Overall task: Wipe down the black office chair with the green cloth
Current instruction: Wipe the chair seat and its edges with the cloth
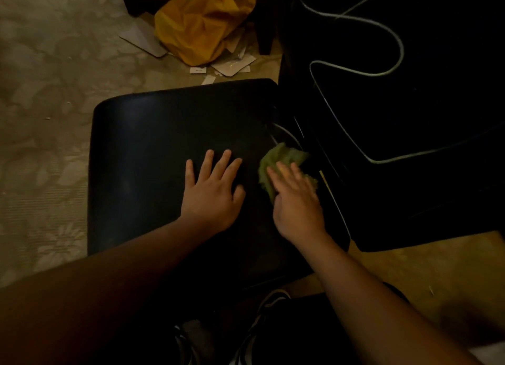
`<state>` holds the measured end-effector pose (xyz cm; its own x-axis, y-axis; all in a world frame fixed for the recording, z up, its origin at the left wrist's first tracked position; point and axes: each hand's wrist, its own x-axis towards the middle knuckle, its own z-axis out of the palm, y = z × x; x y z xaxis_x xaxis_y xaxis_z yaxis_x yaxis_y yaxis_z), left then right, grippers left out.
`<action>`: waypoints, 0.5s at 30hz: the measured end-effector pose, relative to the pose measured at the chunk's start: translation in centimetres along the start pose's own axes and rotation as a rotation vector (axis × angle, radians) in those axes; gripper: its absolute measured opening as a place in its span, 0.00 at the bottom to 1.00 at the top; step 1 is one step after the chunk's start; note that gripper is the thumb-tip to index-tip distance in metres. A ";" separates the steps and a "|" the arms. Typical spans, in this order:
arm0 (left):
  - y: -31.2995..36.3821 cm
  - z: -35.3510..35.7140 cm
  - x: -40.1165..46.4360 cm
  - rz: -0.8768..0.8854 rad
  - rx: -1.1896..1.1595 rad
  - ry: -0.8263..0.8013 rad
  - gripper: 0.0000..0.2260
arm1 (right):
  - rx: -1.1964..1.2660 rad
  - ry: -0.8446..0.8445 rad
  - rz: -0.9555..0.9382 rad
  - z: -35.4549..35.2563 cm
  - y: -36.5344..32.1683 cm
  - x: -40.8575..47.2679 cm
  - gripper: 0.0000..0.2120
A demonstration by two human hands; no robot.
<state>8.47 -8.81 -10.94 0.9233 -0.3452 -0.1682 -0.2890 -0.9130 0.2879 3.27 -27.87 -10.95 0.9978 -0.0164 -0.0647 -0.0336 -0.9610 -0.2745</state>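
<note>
While the room was dim, these lines set out the risks first and the open room after.

Cloth position: the green cloth [284, 165] lay bunched on the right part of the black office chair's seat [153, 157], close to the seat's right edge and the dark furniture [426, 173] beside it.
Right-hand grip: the right hand [296, 200] pressed down on the cloth with fingers extended over it; whether the thumb tucked under the fabric could not be told.
Left-hand grip: the left hand [211, 192] lay flat and spread on the bare seat, holding nothing, apparently steadying the chair.
Risk, cable: a pale cable [287, 131] ran in the gap just beyond the cloth; a stroke pushed further right would likely snag it.
Risk, gap: the bunched cloth could have slipped off the seat edge into that narrow gap.
Risk, coverage: being wadded, the cloth probably touched only a small patch per pass.
Risk, light: poor light would have made missed spots hard to judge.
Tight edge: the right side, where seat and dark furniture stood almost touching.
Open room: the left and far parts of the seat lay bare, with carpet [41, 118] beyond.
Far clutter: a yellow bag [202, 23] and scraps of card [143, 41] lay well apart from the seat.
</note>
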 end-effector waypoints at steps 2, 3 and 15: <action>-0.1 0.1 -0.2 -0.004 -0.010 0.019 0.29 | 0.054 0.046 0.128 -0.2 1.3 1.1 0.31; 0.0 0.2 -0.2 -0.004 -0.014 0.027 0.29 | 0.084 0.061 0.180 -0.2 1.7 1.5 0.31; -0.1 -0.2 1.4 -0.016 -0.025 0.009 0.29 | -0.033 -0.062 -0.120 0.4 -2.8 2.4 0.32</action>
<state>9.87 -9.12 -11.04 0.9301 -0.3285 -0.1644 -0.2678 -0.9127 0.3085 5.69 -25.15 -10.70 0.9890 0.1155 -0.0928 0.0889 -0.9637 -0.2518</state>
